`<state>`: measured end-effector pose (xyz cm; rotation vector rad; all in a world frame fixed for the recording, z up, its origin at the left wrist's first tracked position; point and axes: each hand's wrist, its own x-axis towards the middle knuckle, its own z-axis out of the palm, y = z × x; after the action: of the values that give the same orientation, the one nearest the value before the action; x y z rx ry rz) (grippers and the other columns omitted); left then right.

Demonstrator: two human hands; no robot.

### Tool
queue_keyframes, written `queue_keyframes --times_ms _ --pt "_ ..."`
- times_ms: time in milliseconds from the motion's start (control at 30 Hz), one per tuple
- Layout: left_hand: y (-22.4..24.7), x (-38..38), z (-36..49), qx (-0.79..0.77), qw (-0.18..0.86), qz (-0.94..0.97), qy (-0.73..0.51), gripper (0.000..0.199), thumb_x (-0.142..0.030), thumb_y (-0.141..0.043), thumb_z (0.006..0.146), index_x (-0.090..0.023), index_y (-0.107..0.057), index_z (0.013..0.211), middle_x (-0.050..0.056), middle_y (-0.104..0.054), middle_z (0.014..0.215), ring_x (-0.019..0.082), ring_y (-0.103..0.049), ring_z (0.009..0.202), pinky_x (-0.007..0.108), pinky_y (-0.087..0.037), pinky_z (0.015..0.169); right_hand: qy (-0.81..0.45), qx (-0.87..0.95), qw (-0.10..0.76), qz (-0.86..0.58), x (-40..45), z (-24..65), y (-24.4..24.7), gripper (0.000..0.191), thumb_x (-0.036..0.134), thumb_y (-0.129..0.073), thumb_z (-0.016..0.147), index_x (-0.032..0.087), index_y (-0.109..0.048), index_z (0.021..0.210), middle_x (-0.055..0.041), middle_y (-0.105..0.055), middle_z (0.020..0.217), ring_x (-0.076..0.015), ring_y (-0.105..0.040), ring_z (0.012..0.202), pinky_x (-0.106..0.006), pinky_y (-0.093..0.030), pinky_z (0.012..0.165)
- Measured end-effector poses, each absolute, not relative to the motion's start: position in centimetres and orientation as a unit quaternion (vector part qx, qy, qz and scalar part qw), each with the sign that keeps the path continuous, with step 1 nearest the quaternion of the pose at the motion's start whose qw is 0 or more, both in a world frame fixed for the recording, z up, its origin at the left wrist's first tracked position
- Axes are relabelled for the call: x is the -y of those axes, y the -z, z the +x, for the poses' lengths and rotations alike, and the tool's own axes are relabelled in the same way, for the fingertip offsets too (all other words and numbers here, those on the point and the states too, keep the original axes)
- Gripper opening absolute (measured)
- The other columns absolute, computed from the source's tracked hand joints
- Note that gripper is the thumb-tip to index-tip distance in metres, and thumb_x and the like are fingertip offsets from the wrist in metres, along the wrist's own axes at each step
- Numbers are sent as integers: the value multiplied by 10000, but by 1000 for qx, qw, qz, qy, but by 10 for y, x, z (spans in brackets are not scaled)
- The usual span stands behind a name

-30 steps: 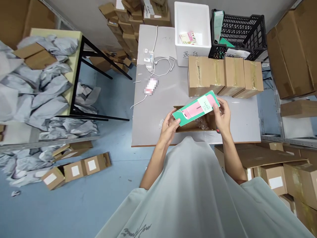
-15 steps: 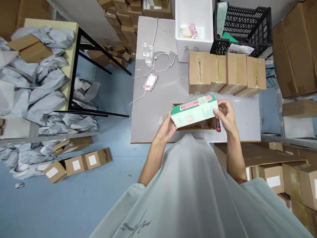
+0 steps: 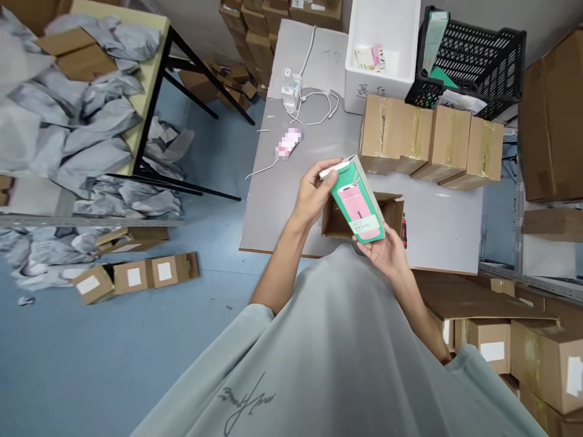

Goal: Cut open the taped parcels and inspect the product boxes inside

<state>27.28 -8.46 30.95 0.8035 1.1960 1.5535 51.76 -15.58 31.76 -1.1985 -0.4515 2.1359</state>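
Observation:
Between my hands is a green and white product box (image 3: 357, 203) printed with a pink tumbler-like item, tilted above the table. My left hand (image 3: 316, 189) grips its upper end, thumb on the front by a white flap that looks lifted. Around the lower end, my right hand (image 3: 385, 247) supports the box with its fingers. Beneath it an open brown carton (image 3: 334, 218) stands on the grey table (image 3: 437, 237); the product box hides part of its inside. Just right of the carton lies a red and black utility knife (image 3: 404, 232), partly hidden.
Several taped cartons (image 3: 396, 133) line the table's back right, before a white foam box (image 3: 382, 88) and a black crate (image 3: 483, 73). A power strip (image 3: 291, 91) with cables lies at back left. Grey parcels (image 3: 86, 115) cover a side table; cartons (image 3: 487, 346) stack at right.
The product box has turned from lying crosswise to a steep slant, with its pink-printed face towards me. My left hand moved up to its top end, my right hand down to its bottom.

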Motion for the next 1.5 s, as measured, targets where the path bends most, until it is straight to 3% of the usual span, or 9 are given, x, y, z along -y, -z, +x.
queue_keyframes --times_ms 300,600,733,900,1000,1200,1367,1433,1500 --pt "-312 76 275 -497 459 346 -650 380 -554 -938 943 -244 -824 1130 40 -816 1177 324 -822 1187 458 -695 985 -846 155 282 -424 169 507 -317 547 655 -687 1018 226 -709 1356 -141 -877 1255 -362 -880 1144 -447 -764 875" --pt "-309 73 274 -474 497 326 -650 139 -287 -912 969 -213 -827 1051 37 -796 1166 358 -762 1316 547 -647 1093 -822 175 302 -450 175 513 -314 492 633 -682 1040 248 -707 1345 -105 -882 1208 -339 -889 1034 -435 -742 798" --pt "-328 80 272 -447 519 390 -615 179 -350 -939 948 -222 -856 1044 44 -793 1184 372 -745 1354 555 -607 1143 -830 179 314 -425 180 513 -316 659 781 -642 1064 281 -651 1494 -101 -864 1319 -279 -880 935 -377 -718 716" --pt "-348 76 268 -408 534 491 -555 289 -528 -824 1011 -248 -873 1067 72 -815 1222 365 -746 1328 533 -599 1127 -873 181 263 -370 191 514 -314 869 937 -533 1043 200 -715 1464 -205 -842 1362 -275 -834 873 -399 -708 719" --pt "-341 72 267 -395 549 495 -546 360 -607 -795 1002 -255 -845 1065 74 -822 1191 342 -782 1223 502 -637 1026 -889 174 230 -357 197 515 -310 854 932 -518 1055 170 -766 1352 -208 -869 1219 -231 -783 756 -345 -669 656" --pt "-316 76 275 -426 577 445 -536 459 -696 -836 942 -288 -789 1146 37 -798 1001 253 -813 918 389 -662 784 -899 208 168 -347 191 515 -308 1164 1147 -252 895 171 -801 1216 -143 -866 953 -189 -709 566 -303 -613 527" --pt "-317 78 275 -495 514 436 -548 443 -663 -843 937 -266 -808 1130 47 -819 994 229 -809 926 330 -650 749 -797 330 244 -444 190 519 -315 932 1007 -508 998 212 -751 1419 -163 -868 1231 -251 -838 858 -385 -713 785" --pt "-321 77 272 -520 482 435 -554 430 -633 -854 929 -257 -816 1134 50 -837 1028 224 -803 972 315 -650 784 -728 380 318 -474 194 521 -318 861 899 -672 1004 296 -624 1616 -142 -798 1463 -268 -846 1070 -441 -714 969" --pt "-323 76 271 -542 449 439 -558 415 -614 -854 931 -252 -822 1131 53 -850 1066 228 -798 1021 314 -651 827 -672 438 350 -484 199 519 -320 993 804 -808 968 359 -439 1775 -141 -657 1681 -287 -812 1242 -486 -676 1111"
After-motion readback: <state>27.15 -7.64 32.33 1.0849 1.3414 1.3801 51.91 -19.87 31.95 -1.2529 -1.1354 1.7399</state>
